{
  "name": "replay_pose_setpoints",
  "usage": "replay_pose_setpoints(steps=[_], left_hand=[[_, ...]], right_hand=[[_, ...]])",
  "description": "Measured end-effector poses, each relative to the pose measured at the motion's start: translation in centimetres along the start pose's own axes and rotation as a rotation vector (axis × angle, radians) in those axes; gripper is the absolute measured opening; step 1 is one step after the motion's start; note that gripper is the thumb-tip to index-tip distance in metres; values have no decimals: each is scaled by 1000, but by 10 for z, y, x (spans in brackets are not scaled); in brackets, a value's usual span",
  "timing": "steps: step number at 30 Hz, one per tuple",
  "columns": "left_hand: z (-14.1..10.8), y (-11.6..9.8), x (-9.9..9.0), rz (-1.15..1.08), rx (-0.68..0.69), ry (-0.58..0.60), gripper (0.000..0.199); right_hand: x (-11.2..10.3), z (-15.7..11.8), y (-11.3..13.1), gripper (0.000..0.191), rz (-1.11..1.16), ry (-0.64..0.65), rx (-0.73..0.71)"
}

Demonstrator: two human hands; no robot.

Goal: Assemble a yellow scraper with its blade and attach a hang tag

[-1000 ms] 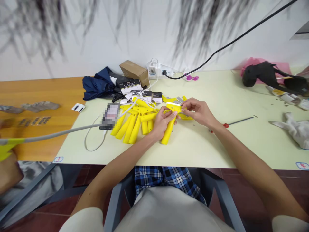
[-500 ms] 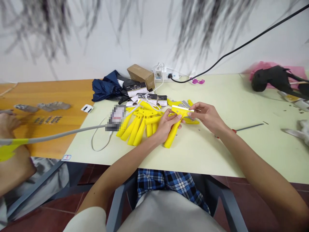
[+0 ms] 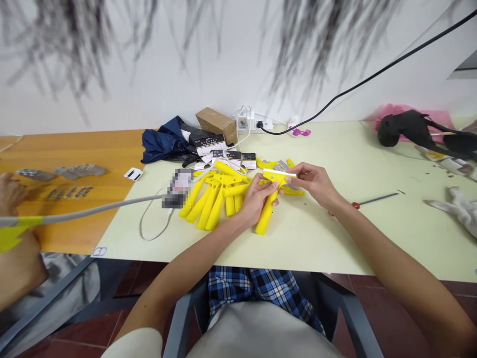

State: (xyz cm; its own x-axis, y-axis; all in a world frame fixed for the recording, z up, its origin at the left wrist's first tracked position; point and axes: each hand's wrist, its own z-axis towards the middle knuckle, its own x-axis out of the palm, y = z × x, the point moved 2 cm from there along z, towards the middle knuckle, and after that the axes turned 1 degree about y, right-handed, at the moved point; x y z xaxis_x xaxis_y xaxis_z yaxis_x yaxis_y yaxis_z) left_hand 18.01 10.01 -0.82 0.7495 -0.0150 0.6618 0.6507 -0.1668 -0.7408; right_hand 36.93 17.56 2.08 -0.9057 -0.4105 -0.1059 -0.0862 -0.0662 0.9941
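A yellow scraper [image 3: 265, 216] with a white strip along its head is held over the table, its handle slanting down toward me. My left hand [image 3: 257, 201] is closed around the neck below the head, thumb on the front. At the head's right end, the thumb and fingers of my right hand [image 3: 315, 183] are pinched together against the strip's tip; any small part between them is hidden. Several more yellow scrapers [image 3: 214, 201] lie in a fanned pile left of my hands. Behind the held one lie other yellow pieces [image 3: 269, 164], with grey metal parts among them.
A screwdriver [image 3: 378, 198] lies to the right. Cards [image 3: 226, 158], a cardboard box [image 3: 216, 124] and a power strip [image 3: 264, 122] sit at the back. A grey cable [image 3: 122, 201] crosses the left side. Another person's hand [image 3: 11, 194] is near metal pieces [image 3: 80, 170] on the orange table.
The view has shifted slightly. Both hands stay at the scraper's head, and my right fingers have closed in a little at its right end.
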Motion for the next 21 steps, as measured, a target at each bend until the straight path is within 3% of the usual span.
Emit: replay_pose_setpoints(steps=[12,21], left_hand=[[-1,-6,2,0,26,-3,64],[0,-3,1,65,-14,-28,58]], right_hand=[[-2,1,0,51,3,81,16],[3,-1,-4,50,44,24,69]])
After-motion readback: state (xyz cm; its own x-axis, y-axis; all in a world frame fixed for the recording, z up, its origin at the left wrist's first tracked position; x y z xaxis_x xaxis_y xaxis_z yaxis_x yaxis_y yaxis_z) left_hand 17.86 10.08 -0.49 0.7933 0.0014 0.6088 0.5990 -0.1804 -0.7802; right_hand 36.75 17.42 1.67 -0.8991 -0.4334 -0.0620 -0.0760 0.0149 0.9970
